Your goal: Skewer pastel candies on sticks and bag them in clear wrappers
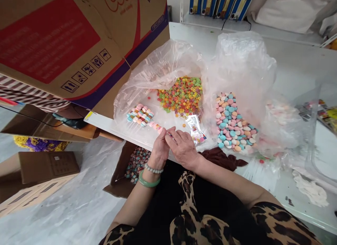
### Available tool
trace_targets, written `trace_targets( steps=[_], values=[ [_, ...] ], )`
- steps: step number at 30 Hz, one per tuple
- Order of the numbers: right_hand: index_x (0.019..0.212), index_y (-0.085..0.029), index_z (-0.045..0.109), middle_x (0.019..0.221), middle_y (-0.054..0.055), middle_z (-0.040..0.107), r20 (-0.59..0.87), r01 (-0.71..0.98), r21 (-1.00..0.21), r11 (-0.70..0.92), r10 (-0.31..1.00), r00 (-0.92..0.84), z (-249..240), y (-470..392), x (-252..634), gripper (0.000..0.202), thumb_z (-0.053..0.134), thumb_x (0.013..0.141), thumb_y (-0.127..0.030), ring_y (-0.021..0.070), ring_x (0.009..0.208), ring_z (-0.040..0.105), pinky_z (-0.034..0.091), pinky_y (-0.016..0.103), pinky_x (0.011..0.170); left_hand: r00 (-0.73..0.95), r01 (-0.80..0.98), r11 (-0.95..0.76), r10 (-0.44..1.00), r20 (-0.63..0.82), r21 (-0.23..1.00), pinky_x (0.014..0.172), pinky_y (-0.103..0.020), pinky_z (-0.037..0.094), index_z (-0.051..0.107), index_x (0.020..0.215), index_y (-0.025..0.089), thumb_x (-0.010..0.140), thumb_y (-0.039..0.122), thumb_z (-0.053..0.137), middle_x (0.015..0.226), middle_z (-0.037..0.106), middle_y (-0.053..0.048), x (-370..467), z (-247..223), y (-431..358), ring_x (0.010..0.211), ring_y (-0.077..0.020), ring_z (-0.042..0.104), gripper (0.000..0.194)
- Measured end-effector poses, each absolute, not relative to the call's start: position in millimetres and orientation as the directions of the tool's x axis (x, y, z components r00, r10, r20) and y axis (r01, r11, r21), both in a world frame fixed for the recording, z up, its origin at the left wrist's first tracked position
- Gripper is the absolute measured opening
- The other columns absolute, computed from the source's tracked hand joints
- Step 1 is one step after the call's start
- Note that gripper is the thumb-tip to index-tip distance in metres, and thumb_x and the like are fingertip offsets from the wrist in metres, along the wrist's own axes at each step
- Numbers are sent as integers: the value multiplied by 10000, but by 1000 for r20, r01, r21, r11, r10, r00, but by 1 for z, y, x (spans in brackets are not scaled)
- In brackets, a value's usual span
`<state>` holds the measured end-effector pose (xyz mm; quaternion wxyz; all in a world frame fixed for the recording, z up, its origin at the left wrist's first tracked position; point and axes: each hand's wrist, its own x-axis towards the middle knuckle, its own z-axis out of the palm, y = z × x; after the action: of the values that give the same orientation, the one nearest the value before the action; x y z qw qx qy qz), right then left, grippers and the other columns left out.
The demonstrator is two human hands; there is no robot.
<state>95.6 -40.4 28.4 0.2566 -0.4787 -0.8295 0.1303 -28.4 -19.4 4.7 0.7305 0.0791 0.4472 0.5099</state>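
My left hand (160,146) and my right hand (183,148) meet at the front edge of the table, fingers closed in a pinch. Between them is a small pink-and-white printed packet (155,125), mostly covered by my fingers. Just beyond it, pastel candies with brown bits between them lie in neat rows (140,115) on clear plastic. A pile of small colourful ring candies (184,95) spreads behind my hands. To the right of my right hand lie flat printed sachets (196,129).
A large carton (110,34) stands at the left. Pastel oval candies (231,122) lie in a clear bag on the right. A brown cloth (223,158) is by my right forearm. Below the table edge, an open box (118,174) holds many small wrapped pieces.
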Motion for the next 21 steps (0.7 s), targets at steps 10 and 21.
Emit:
trace_targets(
  steps=[10, 21],
  values=[
    [794, -181, 641, 573, -25, 517, -364, 42, -927, -373, 867, -340, 2, -12, 101, 187, 525, 815, -325, 113, 484, 448, 379, 259, 510, 172, -583, 412, 905, -389, 700, 811, -282, 497, 750, 878, 161, 646, 346, 846, 1257, 646, -120, -27, 3, -30, 1020, -209, 624, 312],
    [874, -221, 610, 699, -19, 617, -331, -34, -942, -335, 939, -88, 12, 15, 89, 228, 626, 721, -389, 146, 582, 552, 446, 279, 558, 181, -325, 556, 830, -527, 765, 447, -243, 379, 654, 663, 147, 704, 546, 742, 521, 579, -20, -23, -3, -25, 427, -127, 514, 411]
  ],
)
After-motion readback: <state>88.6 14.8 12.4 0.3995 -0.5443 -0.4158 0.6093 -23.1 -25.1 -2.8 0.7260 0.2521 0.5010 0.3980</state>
